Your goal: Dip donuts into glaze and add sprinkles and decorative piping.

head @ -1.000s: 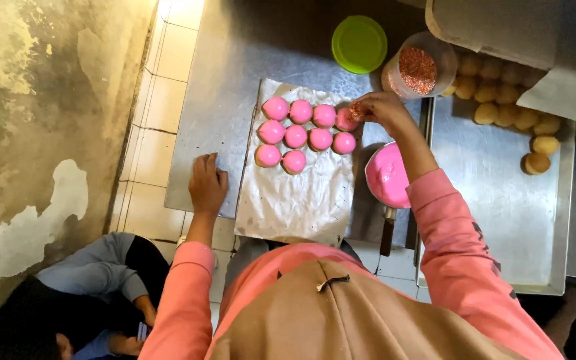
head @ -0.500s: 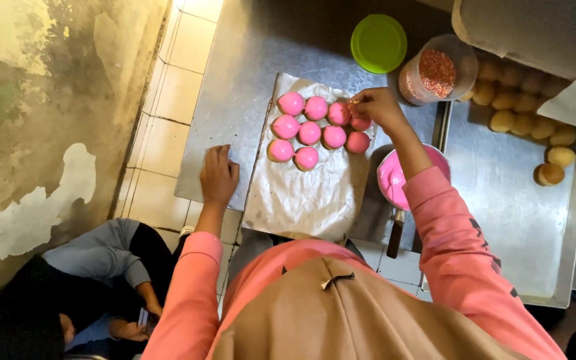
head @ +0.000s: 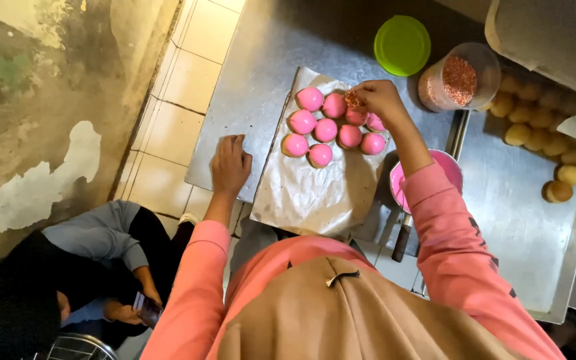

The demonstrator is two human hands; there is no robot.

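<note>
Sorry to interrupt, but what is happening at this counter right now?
A person in pink sleeves holds the right hand, pinching brownish sprinkles, over pink glazed balls on a foil sheet. The left hand rests flat on the metal counter. An open sprinkle tub, a pan of pink glaze and plain balls sit to the right.

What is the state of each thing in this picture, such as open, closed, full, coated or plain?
Left hand: flat on the metal table, holds nothing.
Right hand: fingers pinched on some sprinkles above the pink balls.
Pink balls: coated, close together on the foil sheet.
Sprinkle tub: open, partly full.
Green lid: off, lying flat.
Pan of pink glaze: uncovered.
Plain balls: uncoated, on the tray.
</note>
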